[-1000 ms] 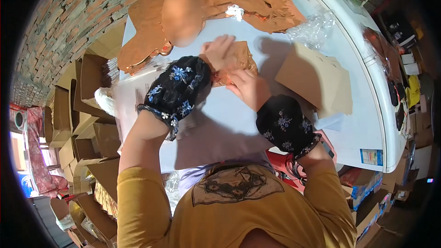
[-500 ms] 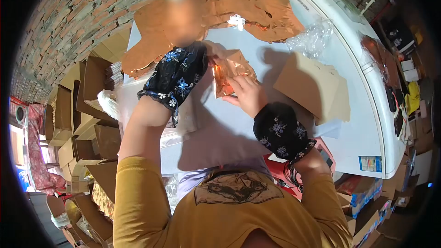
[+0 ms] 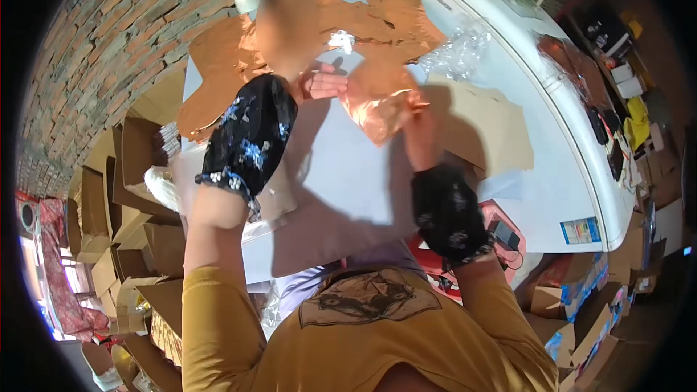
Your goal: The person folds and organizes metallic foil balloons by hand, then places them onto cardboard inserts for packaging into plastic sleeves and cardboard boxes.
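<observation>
Copper-coloured foil pouch (image 3: 379,105) is no longer pressed flat on the white tabletop (image 3: 341,181) but lifted clear toward its far edge, with the right hand (image 3: 422,138) fingers pinching its right side and the left hand (image 3: 319,83) fingers loosely spread at its left edge - handling, not flattening.

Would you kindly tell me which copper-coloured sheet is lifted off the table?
The shiny sheet in the right hand, left hand at its edge; the other sheets lie piled at the table's far end.
</observation>
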Demonstrator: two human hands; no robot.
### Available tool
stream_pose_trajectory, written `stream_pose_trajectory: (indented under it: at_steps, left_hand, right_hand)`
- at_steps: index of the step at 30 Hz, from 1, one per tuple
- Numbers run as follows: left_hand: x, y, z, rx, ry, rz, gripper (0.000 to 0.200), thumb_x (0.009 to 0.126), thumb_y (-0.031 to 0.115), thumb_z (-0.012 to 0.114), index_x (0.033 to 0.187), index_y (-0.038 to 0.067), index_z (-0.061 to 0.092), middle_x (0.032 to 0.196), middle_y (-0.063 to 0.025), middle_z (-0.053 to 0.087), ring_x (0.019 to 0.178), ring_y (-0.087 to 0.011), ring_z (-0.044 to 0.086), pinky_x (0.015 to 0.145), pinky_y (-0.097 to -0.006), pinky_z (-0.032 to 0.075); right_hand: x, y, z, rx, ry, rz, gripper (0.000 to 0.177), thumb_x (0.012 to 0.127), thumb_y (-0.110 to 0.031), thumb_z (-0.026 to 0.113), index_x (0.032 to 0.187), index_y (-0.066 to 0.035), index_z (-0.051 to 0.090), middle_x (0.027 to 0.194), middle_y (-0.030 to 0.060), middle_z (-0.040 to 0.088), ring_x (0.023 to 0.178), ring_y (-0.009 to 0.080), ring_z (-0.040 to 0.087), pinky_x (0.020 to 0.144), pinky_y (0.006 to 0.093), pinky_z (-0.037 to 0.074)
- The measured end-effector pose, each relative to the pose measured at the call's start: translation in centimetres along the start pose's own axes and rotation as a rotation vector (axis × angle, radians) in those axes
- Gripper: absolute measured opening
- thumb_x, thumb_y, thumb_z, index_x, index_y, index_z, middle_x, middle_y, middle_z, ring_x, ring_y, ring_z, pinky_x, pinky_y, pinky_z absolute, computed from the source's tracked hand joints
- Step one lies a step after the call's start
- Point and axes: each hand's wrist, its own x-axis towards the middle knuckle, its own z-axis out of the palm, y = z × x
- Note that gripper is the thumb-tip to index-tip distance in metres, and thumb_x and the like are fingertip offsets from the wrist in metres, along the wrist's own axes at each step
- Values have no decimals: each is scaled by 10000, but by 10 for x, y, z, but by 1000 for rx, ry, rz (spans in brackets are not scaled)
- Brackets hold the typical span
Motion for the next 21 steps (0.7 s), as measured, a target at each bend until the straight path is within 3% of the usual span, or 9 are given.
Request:
stream_pose_trajectory:
  at_steps: [1,2,3,4,7,12,13,16,21]
  left_hand:
    - [11,-10,3,72,-63,-11,430,1034,499,426,1027,84,541,1058,-185,708,886,-273,723,788,-370,609]
    - [29,-26,7,146,-131,-20,404,1033,491,434,984,99,521,1028,-169,710,893,-277,721,779,-384,606]
    - [48,-46,20,153,-170,-9,431,993,446,533,1129,38,558,922,-158,693,764,-269,703,678,-389,615]
    - [53,-64,44,233,-148,35,399,986,407,557,1110,27,580,822,-111,646,664,-226,653,644,-378,605]
    - [59,-97,91,289,-178,113,396,959,388,606,1078,10,601,777,-85,605,600,-195,605,594,-349,590]
    - [121,-137,105,471,-288,192,327,907,316,689,947,-6,647,763,-76,597,601,-172,599,544,-315,570]
    - [78,-124,123,372,-187,186,265,884,257,709,845,4,638,751,-65,591,603,-155,588,540,-321,570]
    - [70,-133,122,294,-181,270,251,899,233,686,809,13,607,745,-56,583,611,-150,584,563,-332,584]
    - [-8,-150,90,208,-94,306,164,936,160,631,890,13,575,789,-53,598,652,-155,620,605,-323,599]
  right_hand:
    - [4,-14,-25,303,50,145,263,980,-208,579,1076,24,655,950,93,708,809,219,699,678,353,553]
    - [4,-18,-46,373,117,242,249,972,-185,572,1071,28,652,946,90,702,815,206,698,695,350,565]
    - [0,-20,-68,442,185,336,236,963,-163,566,1067,32,649,942,86,696,821,193,697,711,348,576]
    - [-4,-21,-87,512,254,430,224,955,-140,560,1063,36,646,938,82,690,828,180,696,727,345,588]
    - [-20,-10,-132,507,260,534,185,926,-91,545,1034,30,634,938,98,686,811,192,699,738,338,608]
    - [-32,2,-156,495,268,571,150,921,-77,544,996,33,614,961,126,690,791,216,710,724,341,610]
    - [-31,-4,-154,505,288,580,146,920,-74,542,990,35,610,963,131,690,784,220,712,722,343,610]
    - [-30,4,-153,503,255,584,152,919,-82,549,1006,29,605,968,121,692,836,219,711,748,343,603]
    - [-40,-16,-128,495,121,646,178,917,-123,580,1041,3,603,999,74,662,928,206,692,799,323,589]
